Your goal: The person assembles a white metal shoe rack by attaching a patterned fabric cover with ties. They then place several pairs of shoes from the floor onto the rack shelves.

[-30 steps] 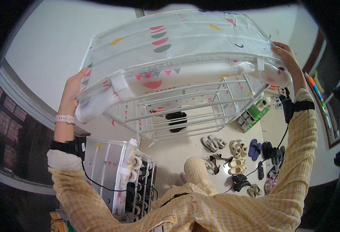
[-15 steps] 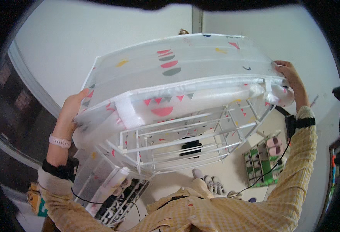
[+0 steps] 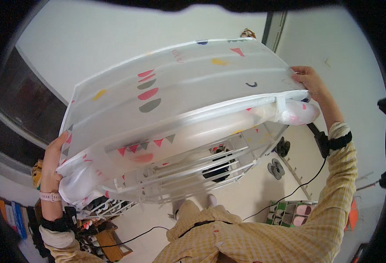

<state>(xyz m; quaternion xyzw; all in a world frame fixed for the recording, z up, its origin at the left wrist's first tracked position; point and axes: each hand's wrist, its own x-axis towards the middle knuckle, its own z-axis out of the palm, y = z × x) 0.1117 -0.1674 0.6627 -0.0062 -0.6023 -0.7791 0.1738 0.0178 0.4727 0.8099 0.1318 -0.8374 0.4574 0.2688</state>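
1. Translucent white fabric, a rack cover [image 3: 179,101], is gripped at both ends and held overhead, tilted so its right end sits higher than its left.
2. Left hand [image 3: 52,164]: fingers wrapped upward along the cover's lower left corner, closed on bunched fabric there. A pale wristwatch [image 3: 49,197] sits on that wrist, with a dark strap lower on the forearm.
3. Right hand [image 3: 308,80]: fingers curled over the cover's upper right edge, pinching the hem just above a bulging rolled corner. A black band [image 3: 333,142] circles that forearm, and a thin black cable [image 3: 289,195] runs down from it.
4. Cover markings: red, pink and grey half-moon shapes near the centre, a yellow patch to the left, a red triangle and a yellow one toward the top, and a row of small red and grey pennants along the lower seam.
5. White wire shelving [image 3: 188,168] shows inside the cover's open underside, its bars running across; a dark item lies behind them, too blurred to identify.
6. Yellow checked sleeves [image 3: 333,206] cover both arms.
7. Floor below: pairs of dark sandals [image 3: 276,168] at right, well apart from a flat green and white box [image 3: 291,212] with compartments farther down.
8. Lower left: a second white rack [image 3: 105,208] crowded with shoes, a brown cardboard box [image 3: 109,243] just beneath it.
9. White walls behind; a dark window [image 3: 17,114] at left.
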